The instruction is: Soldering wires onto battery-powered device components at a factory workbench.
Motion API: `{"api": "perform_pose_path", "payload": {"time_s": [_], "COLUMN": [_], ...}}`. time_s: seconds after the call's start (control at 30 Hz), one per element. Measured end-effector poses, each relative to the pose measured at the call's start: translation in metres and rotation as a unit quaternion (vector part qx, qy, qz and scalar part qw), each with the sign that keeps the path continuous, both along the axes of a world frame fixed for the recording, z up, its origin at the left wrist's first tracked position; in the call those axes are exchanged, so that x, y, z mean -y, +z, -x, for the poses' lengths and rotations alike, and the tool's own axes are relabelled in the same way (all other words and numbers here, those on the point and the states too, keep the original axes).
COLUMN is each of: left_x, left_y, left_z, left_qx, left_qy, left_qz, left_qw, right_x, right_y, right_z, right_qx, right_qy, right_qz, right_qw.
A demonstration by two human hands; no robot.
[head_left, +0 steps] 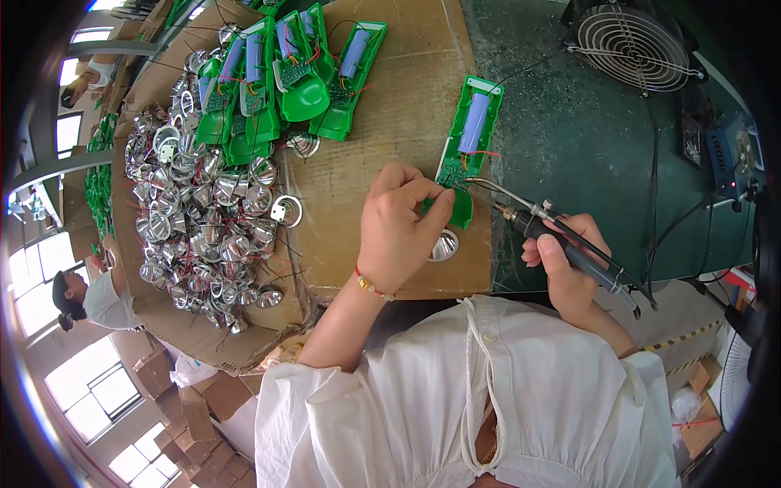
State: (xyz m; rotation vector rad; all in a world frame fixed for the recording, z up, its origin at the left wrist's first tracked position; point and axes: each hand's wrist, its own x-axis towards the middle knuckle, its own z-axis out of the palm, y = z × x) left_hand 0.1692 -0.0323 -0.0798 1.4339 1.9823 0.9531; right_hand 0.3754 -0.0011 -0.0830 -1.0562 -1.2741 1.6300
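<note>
In my right hand [573, 260] is a black soldering iron [578, 259], with a thin bent metal tube [508, 192] clamped along it. The iron's tip points at the small circuit board [452, 172] of a green plastic housing [486, 122]. A lilac cylindrical battery [474, 124] with red and black wires lies in that housing. My left hand [399, 220] is closed in a pinch at the board, thumb against fingers; what they grip is hidden. Just below these fingers a shiny reflector cup [444, 246] rests on the cardboard.
A heap of reflector cups with wires [211, 220] fills a cardboard box at left. Several green housings with batteries [305, 98] lie on its far side. A round fan guard [630, 49] and a blue box [722, 159] stand at right. Another person [110, 301] is at far left.
</note>
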Motion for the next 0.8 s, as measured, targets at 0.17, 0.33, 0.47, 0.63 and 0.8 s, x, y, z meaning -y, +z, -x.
{"api": "perform_pose_path", "payload": {"time_s": [0.17,0.33,0.47,0.63,0.8], "left_x": [0.0012,0.0001,0.0003,-0.0002,-0.0017], "left_y": [-0.0003,-0.001,-0.0018,-0.0051,-0.0001], "left_z": [0.0005,0.0,0.0,0.0026,0.0006], "left_qx": [0.033,0.052,0.058,0.024,0.037], "left_qy": [0.015,0.023,0.026,0.009,0.021], "left_qz": [0.007,0.011,0.007,-0.021,-0.002], "left_qw": [0.999,0.998,0.998,0.999,0.999], "right_x": [-0.0034,-0.0017,-0.0006,-0.0006,-0.0016], "right_y": [0.0078,0.0046,0.0041,0.0047,0.0067], "right_z": [0.003,0.0016,-0.0009,0.0007,0.0026], "right_qx": [0.012,-0.015,-0.036,-0.023,0.029], "right_qy": [0.002,-0.011,-0.023,-0.011,0.009], "right_qz": [0.013,0.047,0.014,0.013,-0.019], "right_qw": [1.0,0.999,0.999,1.0,0.999]}}
